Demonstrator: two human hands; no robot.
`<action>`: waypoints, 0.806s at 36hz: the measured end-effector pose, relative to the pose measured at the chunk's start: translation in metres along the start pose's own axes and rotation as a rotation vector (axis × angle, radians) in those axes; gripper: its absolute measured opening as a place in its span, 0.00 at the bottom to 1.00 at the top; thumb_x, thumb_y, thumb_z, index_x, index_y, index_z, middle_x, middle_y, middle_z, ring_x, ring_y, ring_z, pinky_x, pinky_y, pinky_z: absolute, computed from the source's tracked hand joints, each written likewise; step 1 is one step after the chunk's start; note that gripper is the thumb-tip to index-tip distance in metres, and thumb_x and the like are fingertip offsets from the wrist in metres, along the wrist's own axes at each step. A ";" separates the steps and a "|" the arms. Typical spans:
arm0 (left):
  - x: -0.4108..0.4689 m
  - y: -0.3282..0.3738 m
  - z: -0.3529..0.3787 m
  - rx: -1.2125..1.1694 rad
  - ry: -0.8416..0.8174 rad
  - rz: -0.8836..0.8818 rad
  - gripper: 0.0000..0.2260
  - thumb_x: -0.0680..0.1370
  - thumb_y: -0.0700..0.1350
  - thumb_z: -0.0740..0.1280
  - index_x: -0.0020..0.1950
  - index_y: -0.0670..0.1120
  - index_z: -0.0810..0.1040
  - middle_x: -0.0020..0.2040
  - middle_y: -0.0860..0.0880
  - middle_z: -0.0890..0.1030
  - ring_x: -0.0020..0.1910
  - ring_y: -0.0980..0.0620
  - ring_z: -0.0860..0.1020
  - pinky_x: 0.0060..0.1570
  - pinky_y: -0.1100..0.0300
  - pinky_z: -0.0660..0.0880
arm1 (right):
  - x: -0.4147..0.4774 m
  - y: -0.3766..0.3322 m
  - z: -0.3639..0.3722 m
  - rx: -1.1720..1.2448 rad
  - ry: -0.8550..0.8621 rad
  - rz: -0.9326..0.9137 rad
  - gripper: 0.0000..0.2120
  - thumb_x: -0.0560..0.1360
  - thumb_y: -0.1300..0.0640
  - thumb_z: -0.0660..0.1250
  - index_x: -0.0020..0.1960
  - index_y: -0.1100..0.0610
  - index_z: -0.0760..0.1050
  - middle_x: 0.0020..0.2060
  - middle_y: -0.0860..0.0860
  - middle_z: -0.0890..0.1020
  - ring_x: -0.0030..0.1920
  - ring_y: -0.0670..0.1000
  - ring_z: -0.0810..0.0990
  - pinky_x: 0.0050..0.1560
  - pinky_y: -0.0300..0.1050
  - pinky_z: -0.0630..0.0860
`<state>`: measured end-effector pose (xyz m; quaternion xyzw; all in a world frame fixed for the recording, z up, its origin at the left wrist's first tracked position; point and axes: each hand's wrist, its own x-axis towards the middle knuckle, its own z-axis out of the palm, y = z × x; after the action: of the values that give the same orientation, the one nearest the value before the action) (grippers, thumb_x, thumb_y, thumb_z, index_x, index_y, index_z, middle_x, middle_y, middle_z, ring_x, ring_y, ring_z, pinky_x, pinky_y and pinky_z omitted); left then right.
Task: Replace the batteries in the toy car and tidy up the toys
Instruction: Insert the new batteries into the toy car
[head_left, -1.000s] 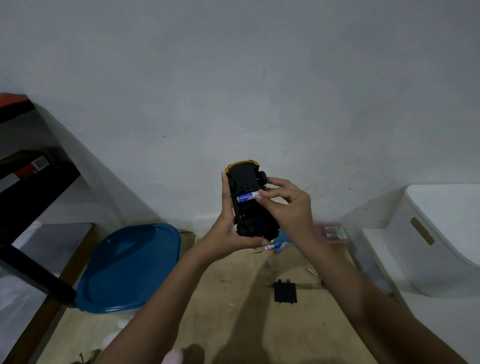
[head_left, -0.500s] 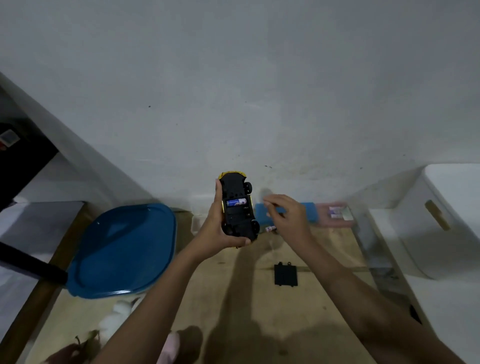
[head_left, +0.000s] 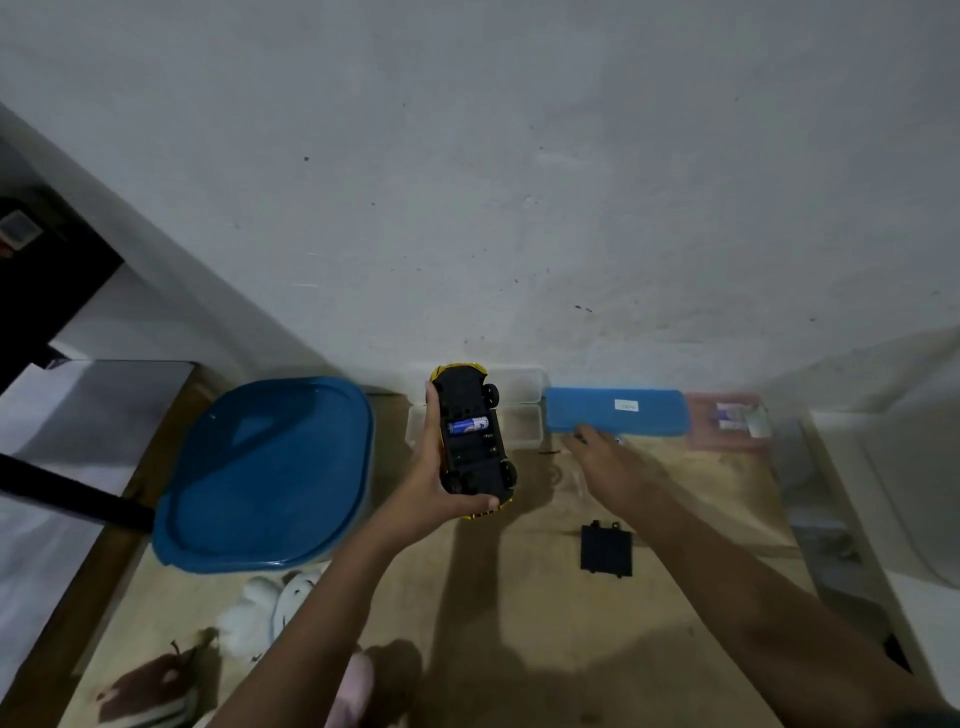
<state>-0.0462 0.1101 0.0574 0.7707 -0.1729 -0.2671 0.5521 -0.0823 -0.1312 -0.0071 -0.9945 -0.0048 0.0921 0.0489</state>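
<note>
Reaching hand: my right hand (head_left: 613, 462) has left the car and dropped to the wooden table (head_left: 717, 493), fingertips by the long blue case (head_left: 618, 413). It is too blurred to tell if they pinch anything.
Holding hand: my left hand (head_left: 441, 467) still grips the yellow-and-black toy car (head_left: 475, 452), belly up.
Bay: one blue battery (head_left: 467, 426) is seated, so a second comes next, I judge.
Cover: the black plastic battery cover (head_left: 606, 550) lies on the table, still off.

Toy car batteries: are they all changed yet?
Not yet. Done: the black cover is off, lying on the table, and one battery sits in the upturned toy car. In hand: the left hand grips the car while the right hand reaches toward the blue case. Left: the slot beside it looks empty, the cover goes back, and the soft toys need tidying.
</note>
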 end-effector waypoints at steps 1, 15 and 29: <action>0.000 -0.001 0.001 -0.010 0.003 -0.002 0.59 0.67 0.38 0.77 0.69 0.69 0.30 0.74 0.55 0.59 0.68 0.55 0.69 0.63 0.53 0.73 | 0.003 -0.001 0.001 -0.030 -0.002 -0.003 0.25 0.74 0.70 0.60 0.69 0.57 0.63 0.64 0.55 0.67 0.60 0.55 0.73 0.59 0.48 0.72; -0.024 0.010 0.011 -0.101 0.059 0.031 0.58 0.69 0.31 0.73 0.71 0.62 0.29 0.65 0.69 0.62 0.61 0.62 0.74 0.50 0.64 0.77 | -0.006 -0.034 -0.024 0.592 0.454 0.054 0.08 0.78 0.62 0.62 0.55 0.61 0.74 0.49 0.52 0.74 0.51 0.50 0.73 0.48 0.45 0.72; -0.035 0.067 0.019 -0.079 0.024 0.172 0.57 0.69 0.30 0.73 0.72 0.60 0.30 0.64 0.67 0.62 0.58 0.65 0.73 0.45 0.69 0.76 | -0.041 -0.093 -0.114 0.996 0.815 -0.220 0.06 0.74 0.65 0.67 0.50 0.62 0.78 0.44 0.47 0.79 0.47 0.38 0.78 0.49 0.32 0.76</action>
<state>-0.0840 0.0930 0.1231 0.7337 -0.2213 -0.2160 0.6051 -0.1013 -0.0500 0.1210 -0.8018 -0.0444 -0.3069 0.5108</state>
